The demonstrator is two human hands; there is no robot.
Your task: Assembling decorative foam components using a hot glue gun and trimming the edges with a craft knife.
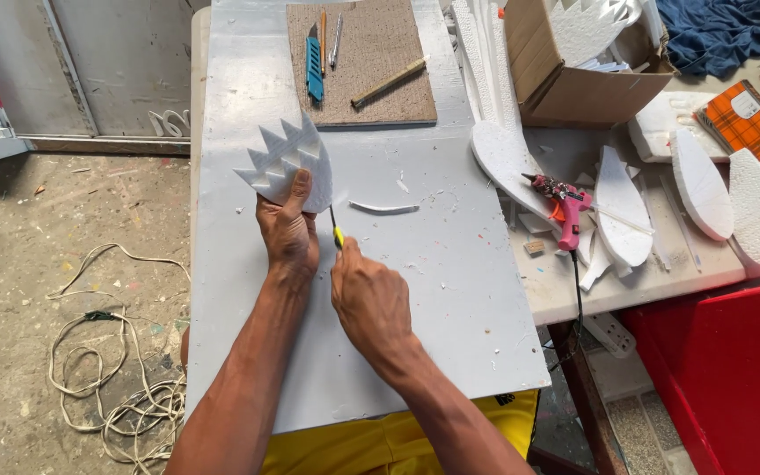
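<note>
The left hand [287,230] gripped a white foam piece [288,161] with a saw-toothed edge, thumb pressed on its face, holding it tilted above the grey surface [450,290]. At four o'clock from it, the right hand [369,299] was closed around a yellow-handled knife [336,230], its thin blade meeting the foam's lower edge. A curved foam sliver [383,208] lay at three o'clock from the blade, just apart. Toward twelve o'clock sat a brown mat [371,79] carrying a blue cutter [314,66]. A pink glue gun [565,209] rested well away at three o'clock.
</note>
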